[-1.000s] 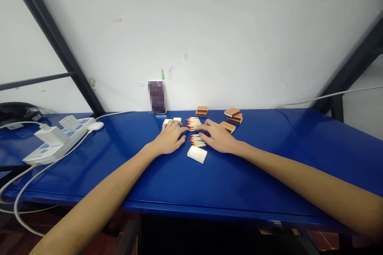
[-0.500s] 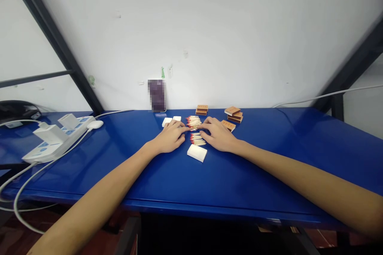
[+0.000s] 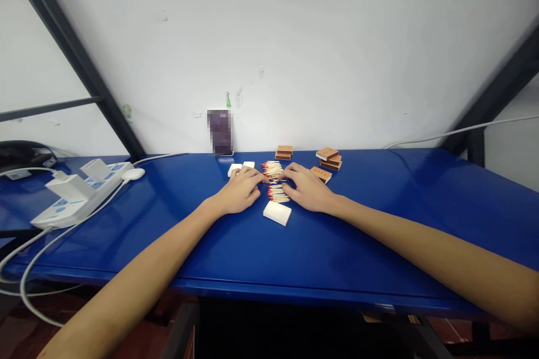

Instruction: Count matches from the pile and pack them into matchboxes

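Note:
Two groups of red-headed wooden matches lie between my hands: a heaped upper pile [image 3: 273, 169] and a flatter lower row [image 3: 278, 193]. My left hand [image 3: 240, 190] rests on the table left of them, its index finger stretched to the match heads at the gap between the groups. From the right, my right hand [image 3: 310, 188] reaches in with index finger and thumb apart, the fingertips at the plain match ends. Neither hand visibly grips a match. Just below the lower row lies a white box-shaped piece [image 3: 277, 213].
Two small white pieces [image 3: 234, 170] lie beyond my left hand. Brown matchboxes [image 3: 284, 152] stand stacked near the wall, with another stack [image 3: 329, 157] farther right and a single matchbox [image 3: 321, 174] beside my right hand. A phone [image 3: 221, 132] leans on the wall; a power strip [image 3: 82, 196] with cables lies left.
Some matches between the two groups have shifted toward the lower row, which now reaches closer to the upper pile. Both hands have stayed almost in place.

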`<state>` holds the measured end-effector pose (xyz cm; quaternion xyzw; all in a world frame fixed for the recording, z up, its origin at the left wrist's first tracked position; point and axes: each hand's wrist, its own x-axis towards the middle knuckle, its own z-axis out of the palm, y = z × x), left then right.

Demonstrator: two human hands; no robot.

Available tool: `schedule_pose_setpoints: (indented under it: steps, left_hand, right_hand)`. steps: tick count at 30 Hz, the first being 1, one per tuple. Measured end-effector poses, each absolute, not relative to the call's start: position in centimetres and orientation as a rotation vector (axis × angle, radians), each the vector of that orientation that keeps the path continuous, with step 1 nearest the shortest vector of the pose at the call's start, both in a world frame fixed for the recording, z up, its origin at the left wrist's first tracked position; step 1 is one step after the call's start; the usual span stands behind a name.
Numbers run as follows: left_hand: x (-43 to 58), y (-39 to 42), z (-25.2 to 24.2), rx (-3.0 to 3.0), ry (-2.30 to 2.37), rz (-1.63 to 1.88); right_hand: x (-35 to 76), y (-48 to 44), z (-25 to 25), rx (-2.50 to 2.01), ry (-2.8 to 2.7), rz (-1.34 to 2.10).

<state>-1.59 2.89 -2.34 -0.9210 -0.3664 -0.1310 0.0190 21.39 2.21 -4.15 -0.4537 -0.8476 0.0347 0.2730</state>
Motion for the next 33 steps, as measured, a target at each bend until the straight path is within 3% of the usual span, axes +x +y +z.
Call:
schedule_pose_setpoints:
  steps: [33]
  left_hand:
    - [-1.68,3.18,-2.45,-2.901,-1.095,-0.405]
  right_hand:
    - [21.29,2.21,-4.34,-1.222,-2.272,-0.071]
